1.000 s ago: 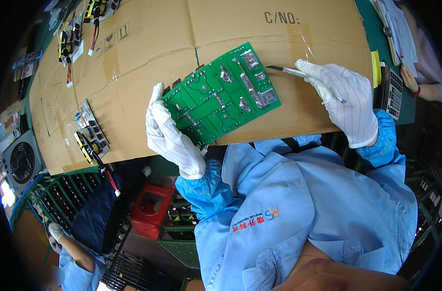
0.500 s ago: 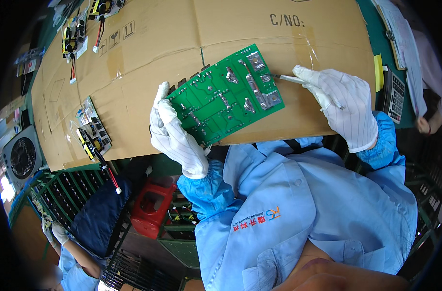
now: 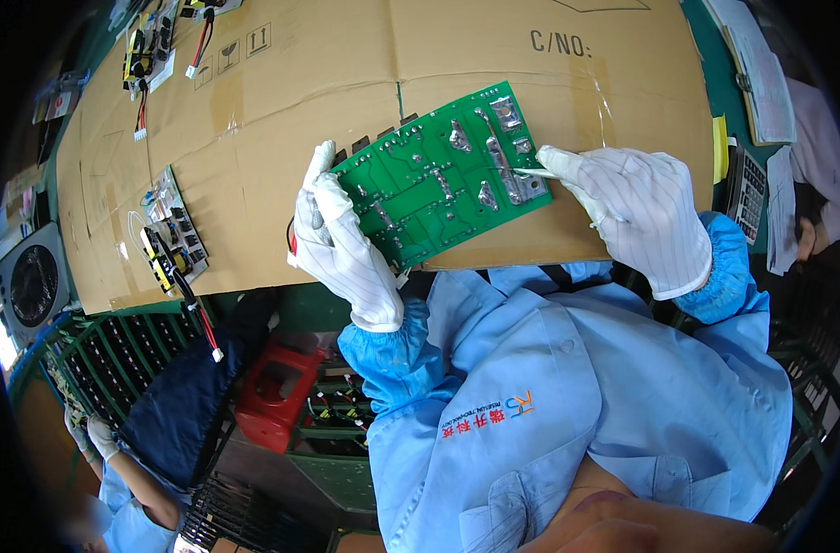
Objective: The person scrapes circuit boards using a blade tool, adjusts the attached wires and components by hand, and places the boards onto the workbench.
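left hand (image 3: 344, 247): gloved, gripping, angled upward | right hand (image 3: 639, 214): gloved, pinching, pointing leftward

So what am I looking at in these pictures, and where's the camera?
There's no robot here, just a person's own two hands in white striped gloves. The view comes from a wide fisheye camera worn on the head, looking down, which is why straight edges bend. The left hand grips a green circuit board, its soldered side showing. The right hand holds a slim tool, its tip over the board's right part. Brown cardboard covers the work surface, with wired boards toward its left.
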`<state>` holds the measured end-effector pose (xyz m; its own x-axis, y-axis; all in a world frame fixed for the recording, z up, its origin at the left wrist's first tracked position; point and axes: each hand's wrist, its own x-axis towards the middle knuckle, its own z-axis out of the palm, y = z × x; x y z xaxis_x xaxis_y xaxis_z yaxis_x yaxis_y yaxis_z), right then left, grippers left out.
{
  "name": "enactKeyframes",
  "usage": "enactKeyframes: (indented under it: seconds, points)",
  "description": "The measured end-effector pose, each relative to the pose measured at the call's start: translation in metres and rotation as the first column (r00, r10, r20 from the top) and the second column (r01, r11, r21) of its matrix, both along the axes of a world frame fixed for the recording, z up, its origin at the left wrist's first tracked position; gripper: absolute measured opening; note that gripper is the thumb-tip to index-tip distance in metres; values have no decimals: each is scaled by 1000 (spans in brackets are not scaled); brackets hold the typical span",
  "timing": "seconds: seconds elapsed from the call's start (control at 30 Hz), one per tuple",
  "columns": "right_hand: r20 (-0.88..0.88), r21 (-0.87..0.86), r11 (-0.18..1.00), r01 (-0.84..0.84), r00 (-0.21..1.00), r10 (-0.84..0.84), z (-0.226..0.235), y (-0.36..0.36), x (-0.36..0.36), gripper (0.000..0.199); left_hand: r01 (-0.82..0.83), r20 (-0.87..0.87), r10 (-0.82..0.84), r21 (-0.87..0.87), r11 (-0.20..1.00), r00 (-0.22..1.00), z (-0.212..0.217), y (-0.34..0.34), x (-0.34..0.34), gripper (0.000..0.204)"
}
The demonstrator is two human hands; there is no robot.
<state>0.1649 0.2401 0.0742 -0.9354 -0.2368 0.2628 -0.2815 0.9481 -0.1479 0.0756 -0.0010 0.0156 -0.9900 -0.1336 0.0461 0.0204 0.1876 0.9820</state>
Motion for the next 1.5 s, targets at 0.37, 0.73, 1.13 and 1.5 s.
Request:
enactKeyframes:
  seconds: [0.37,0.73,1.13,1.5]
  points:
    - [269,-460,828,321,939,-215,34,20,-42,29,-230,-362,83,-385,894,928,-3,-14,35,43]
    - [345,-505,732,-458,670,657,-6,-79,-144,33,-131,470,-416,770,625,779,9,-21,102,71]
    - [30,-997,-32,64,775,632,44,-15,-139,28,194,-286,-113,274,942,951,48,0,40,58]
    - [-375,-630,744,-222,926,-40,6,-3,-117,29,223,-454,-105,215,951,885,69,29,25,44]
